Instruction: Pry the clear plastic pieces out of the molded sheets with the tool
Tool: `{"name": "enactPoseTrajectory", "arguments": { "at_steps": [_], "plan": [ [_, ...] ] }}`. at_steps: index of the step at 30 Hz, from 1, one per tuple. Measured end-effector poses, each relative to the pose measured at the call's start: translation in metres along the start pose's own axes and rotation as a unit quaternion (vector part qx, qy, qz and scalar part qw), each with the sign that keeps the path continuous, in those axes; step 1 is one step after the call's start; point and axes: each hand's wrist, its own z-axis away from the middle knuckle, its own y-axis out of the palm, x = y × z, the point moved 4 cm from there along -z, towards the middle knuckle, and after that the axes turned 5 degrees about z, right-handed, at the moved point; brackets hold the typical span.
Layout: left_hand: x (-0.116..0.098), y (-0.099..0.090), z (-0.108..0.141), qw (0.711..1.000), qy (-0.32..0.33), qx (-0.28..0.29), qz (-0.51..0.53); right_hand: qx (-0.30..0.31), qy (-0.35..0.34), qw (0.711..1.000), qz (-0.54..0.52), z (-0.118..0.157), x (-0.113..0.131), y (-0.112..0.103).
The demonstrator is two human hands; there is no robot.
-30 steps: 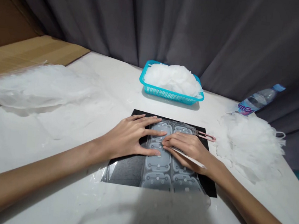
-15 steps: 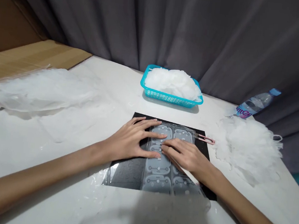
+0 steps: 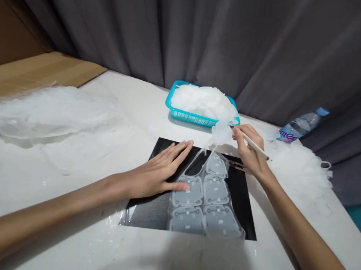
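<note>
A clear film sheet [image 3: 189, 192] with rounded grey shapes lies on a black mat [image 3: 239, 188]. My left hand [image 3: 164, 170] rests flat on the mat, fingers spread, its thumb on the sheet's left edge. Raised beyond the mat's back edge, my right hand [image 3: 250, 146] holds a thin white stick-like tool [image 3: 255, 146]. At its fingertips a translucent white piece [image 3: 222, 133] is pulled up, with strands stretching down to the sheet. Whether the fingers or the tool's tip grip this piece cannot be made out.
Behind the mat stands a turquoise basket [image 3: 191, 118] heaped with white pieces. A pile of thin white pieces [image 3: 302, 173] and a water bottle [image 3: 300, 126] are at the right. At the left lies a filled clear bag [image 3: 44, 112]. A pink-handled cutter [image 3: 238, 166] is partly behind my right wrist.
My right hand has moved up and away from the sheet, lifting a white piece toward the basket. The sheet's back left part is pulled into strands. My left hand stays nearly in place.
</note>
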Motion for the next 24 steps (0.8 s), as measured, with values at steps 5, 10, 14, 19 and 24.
{"name": "enactPoseTrajectory", "arguments": {
  "at_steps": [5, 10, 14, 19, 24],
  "plan": [
    [-0.012, -0.008, -0.005, 0.960, -0.101, -0.089, 0.247, 0.129, -0.014, 0.988, -0.077, 0.008, 0.047, -0.011],
    [-0.012, 0.013, -0.017, 0.816, -0.216, -0.031, 0.535, 0.304, -0.027, 0.928, -0.212, 0.021, 0.078, -0.014],
    [-0.003, 0.014, -0.019, 0.800, -0.224, -0.075, 0.551, 0.300, -0.022, 0.953, -0.031, 0.014, 0.027, -0.029],
    [0.003, 0.016, -0.018, 0.795, -0.209, -0.075, 0.564, 0.428, 0.066, 0.897, 0.092, 0.023, -0.038, -0.030],
    [0.004, 0.017, -0.019, 0.796, -0.196, -0.062, 0.569, 0.475, 0.168, 0.863, -0.031, 0.028, -0.057, -0.028]
  ]
}}
